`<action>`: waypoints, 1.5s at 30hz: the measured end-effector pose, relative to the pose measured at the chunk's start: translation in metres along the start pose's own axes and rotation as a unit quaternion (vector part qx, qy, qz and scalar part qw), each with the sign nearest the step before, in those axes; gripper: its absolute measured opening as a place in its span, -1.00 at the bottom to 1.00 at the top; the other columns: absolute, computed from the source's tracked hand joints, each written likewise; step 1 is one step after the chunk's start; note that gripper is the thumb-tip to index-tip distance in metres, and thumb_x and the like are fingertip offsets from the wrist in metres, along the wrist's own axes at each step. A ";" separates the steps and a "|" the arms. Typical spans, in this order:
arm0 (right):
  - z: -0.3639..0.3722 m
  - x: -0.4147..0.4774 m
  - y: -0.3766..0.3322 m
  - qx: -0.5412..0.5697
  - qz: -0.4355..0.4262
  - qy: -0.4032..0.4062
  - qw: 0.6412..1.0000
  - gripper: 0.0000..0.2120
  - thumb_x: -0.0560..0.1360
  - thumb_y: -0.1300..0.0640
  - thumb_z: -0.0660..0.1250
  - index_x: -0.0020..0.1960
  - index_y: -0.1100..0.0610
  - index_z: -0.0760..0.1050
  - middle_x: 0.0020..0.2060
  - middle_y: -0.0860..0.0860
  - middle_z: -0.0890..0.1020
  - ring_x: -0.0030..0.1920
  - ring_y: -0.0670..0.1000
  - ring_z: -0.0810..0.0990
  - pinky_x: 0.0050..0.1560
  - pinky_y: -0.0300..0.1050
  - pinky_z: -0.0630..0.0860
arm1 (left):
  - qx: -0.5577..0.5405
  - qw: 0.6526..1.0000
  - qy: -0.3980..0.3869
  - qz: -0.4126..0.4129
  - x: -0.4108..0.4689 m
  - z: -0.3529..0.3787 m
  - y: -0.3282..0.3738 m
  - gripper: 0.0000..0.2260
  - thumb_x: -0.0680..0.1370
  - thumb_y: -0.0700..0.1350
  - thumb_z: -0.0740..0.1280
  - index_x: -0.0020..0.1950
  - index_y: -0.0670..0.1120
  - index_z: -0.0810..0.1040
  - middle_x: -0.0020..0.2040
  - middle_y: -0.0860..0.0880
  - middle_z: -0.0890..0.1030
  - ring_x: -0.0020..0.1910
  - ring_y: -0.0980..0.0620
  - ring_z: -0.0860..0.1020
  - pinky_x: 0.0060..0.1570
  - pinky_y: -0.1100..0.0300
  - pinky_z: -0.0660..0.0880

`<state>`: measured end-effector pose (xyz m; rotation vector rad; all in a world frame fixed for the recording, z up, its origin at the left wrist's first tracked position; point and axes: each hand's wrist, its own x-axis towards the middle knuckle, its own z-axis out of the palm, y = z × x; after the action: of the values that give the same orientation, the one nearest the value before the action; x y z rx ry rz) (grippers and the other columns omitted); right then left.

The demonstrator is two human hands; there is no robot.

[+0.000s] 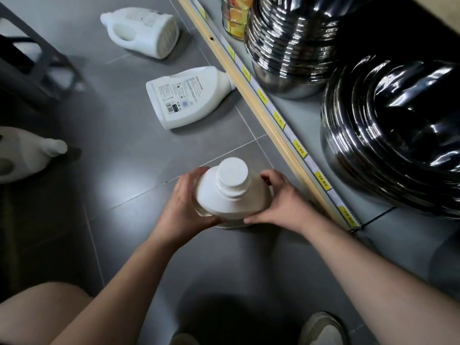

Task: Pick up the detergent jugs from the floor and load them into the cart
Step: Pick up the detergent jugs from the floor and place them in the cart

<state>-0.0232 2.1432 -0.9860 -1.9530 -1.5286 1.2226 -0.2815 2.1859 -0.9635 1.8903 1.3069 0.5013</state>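
Bare forearms reach in from 6 o'clock to the centre, where the left grip [184, 197] and right grip [281, 197] curl their fingers round the sloping shoulders of a smooth white plastic upright jug [231, 192], its round ribbed cap on top, above the glossy grey tiled floor [124, 158]. Three more white jugs lie on their sides: a flat label-up jug [189, 95] at 12 o'clock, a handled jug [142, 31] at 11 o'clock and a cut-off jug [25, 155] at 9 o'clock. Two stacks of shiny steel bowls [293, 46] sit on the shelf [298, 113] at 2 o'clock, and the dark, blurred cart frame [32, 63] stands at 10 o'clock.
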 end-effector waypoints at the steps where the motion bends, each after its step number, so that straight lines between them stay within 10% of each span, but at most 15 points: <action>1: 0.000 -0.003 -0.002 -0.007 -0.003 -0.007 1.000 -0.06 0.00 -0.25 0.69 0.25 -0.20 0.30 0.25 -0.12 0.46 0.29 0.04 0.51 0.34 0.12 0.52 | -0.002 1.000 -0.010 -0.001 -0.002 -0.002 0.002 -0.09 0.23 -0.08 0.74 0.42 0.27 0.31 0.32 0.28 0.44 0.33 0.41 0.39 0.24 0.53 0.31; 7: -0.005 -0.014 -0.005 -0.031 -0.018 -0.014 0.999 0.00 0.12 -0.15 0.74 0.44 -0.11 0.33 0.39 -0.11 0.38 0.40 0.03 0.47 0.44 0.04 0.43 | -0.001 0.999 -0.046 0.001 -0.004 -0.007 0.010 -0.12 0.26 -0.03 0.73 0.46 0.13 0.34 0.38 0.32 0.41 0.32 0.58 0.30 0.20 0.64 0.23; 15: 0.008 -0.009 -0.004 -0.019 -0.006 -0.044 0.999 0.21 0.11 -0.12 0.74 0.58 -0.18 0.13 0.54 -0.13 0.35 0.50 0.00 0.38 0.52 0.01 0.37 | -0.001 0.996 -0.082 -0.022 -0.001 -0.006 0.002 -0.01 0.22 -0.08 0.76 0.53 0.06 0.29 0.42 0.20 0.41 0.38 0.33 0.37 0.27 0.61 0.24; 28: -0.010 -0.018 -0.025 -0.013 -0.011 -0.004 1.000 -0.08 -0.04 -0.28 0.67 0.23 -0.12 0.40 0.22 -0.16 0.60 0.23 0.03 0.60 0.24 0.03 0.56 | -0.008 0.999 -0.035 -0.017 -0.005 -0.022 0.049 -0.20 0.16 -0.01 0.77 0.25 0.36 0.45 0.19 0.49 0.54 0.18 0.49 0.49 0.03 0.59 0.38; 35: -0.084 -0.094 -0.120 0.001 -0.019 0.031 0.999 -0.04 -0.03 -0.18 0.75 0.29 -0.18 0.43 0.21 -0.25 0.61 0.21 -0.10 0.59 0.24 -0.05 0.56 | 0.014 1.000 -0.010 0.006 -0.035 -0.110 0.160 -0.15 0.14 0.04 0.76 0.32 0.33 0.44 0.23 0.52 0.49 0.16 0.59 0.44 0.06 0.62 0.33; 40: -0.160 -0.168 -0.225 -0.014 -0.049 0.046 0.998 -0.06 -0.02 -0.11 0.77 0.29 -0.15 0.46 0.12 -0.28 0.57 0.10 -0.24 0.50 0.02 -0.51 0.39 | 0.025 0.999 -0.008 0.031 -0.069 -0.203 0.268 -0.09 0.12 0.07 0.77 0.38 0.31 0.44 0.23 0.50 0.51 0.23 0.48 0.48 0.14 0.58 0.38; 45: -0.244 -0.240 -0.356 -0.003 -0.091 0.031 0.995 -0.06 0.03 -0.07 0.78 0.34 -0.09 0.48 0.20 -0.21 0.64 0.20 -0.15 0.58 0.21 -0.17 0.52 | 0.014 0.999 0.003 0.037 -0.101 -0.312 0.386 -0.06 0.10 0.09 0.78 0.41 0.29 0.44 0.30 0.40 0.53 0.29 0.39 0.50 0.23 0.50 0.40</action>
<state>-0.0445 2.0960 -0.4947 -1.7919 -1.6387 1.0725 -0.3000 2.1394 -0.4594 1.9683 1.2581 0.5302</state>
